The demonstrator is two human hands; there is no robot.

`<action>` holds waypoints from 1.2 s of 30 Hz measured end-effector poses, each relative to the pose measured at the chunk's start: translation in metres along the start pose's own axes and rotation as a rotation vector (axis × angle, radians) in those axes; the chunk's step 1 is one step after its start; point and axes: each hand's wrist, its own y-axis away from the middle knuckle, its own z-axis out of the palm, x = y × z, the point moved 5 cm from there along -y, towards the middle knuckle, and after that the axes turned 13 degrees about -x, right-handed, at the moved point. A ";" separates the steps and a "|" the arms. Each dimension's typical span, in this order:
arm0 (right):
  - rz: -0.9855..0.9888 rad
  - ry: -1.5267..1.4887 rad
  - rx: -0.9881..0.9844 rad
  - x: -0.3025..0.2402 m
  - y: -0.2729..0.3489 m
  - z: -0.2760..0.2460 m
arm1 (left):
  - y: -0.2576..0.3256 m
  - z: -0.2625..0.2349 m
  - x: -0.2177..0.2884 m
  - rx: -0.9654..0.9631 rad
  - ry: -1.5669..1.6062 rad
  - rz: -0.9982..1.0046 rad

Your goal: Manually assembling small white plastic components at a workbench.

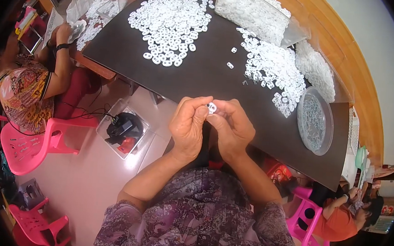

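Observation:
Both my hands meet over the near edge of the dark table, fingertips close together. My left hand (187, 129) pinches a small white plastic piece (212, 108) with holes in it. From the other side, thumb and fingers of my right hand (234, 131) close on the same piece. Fingertips cover part of it, so its full shape is hidden. Farther off on the left lies a broad pile of white oval two-holed pieces (170, 21). To the right spreads a heap of smaller white pieces (275, 66), with a few strays beside it.
A round clear tray (328, 133) of small metal parts stands at the right of the dark table (205, 75). Behind the heap are a clear bin (296, 34) and bagged white pieces (316, 70). Co-workers (29, 82) sit left and right; pink chairs (28, 149) stand around.

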 end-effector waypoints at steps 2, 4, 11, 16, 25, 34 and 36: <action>0.033 -0.005 -0.024 0.002 0.000 0.001 | 0.000 0.000 -0.001 -0.002 0.019 -0.019; -0.009 0.035 -0.041 -0.001 -0.002 0.002 | 0.000 -0.002 -0.002 0.015 0.079 -0.036; -0.037 0.118 -0.038 -0.008 -0.004 0.005 | 0.003 -0.003 -0.004 0.020 0.162 -0.074; -0.098 0.195 0.064 -0.010 -0.005 0.007 | 0.006 0.002 -0.008 0.048 0.247 -0.091; -0.244 0.293 0.142 -0.009 -0.005 0.010 | 0.004 0.001 -0.004 0.039 0.124 -0.012; -0.239 0.320 0.108 -0.007 -0.004 0.015 | 0.006 0.000 -0.004 0.082 -0.069 0.066; -0.269 0.331 0.101 -0.007 -0.005 0.016 | 0.005 0.000 -0.001 0.090 -0.097 0.086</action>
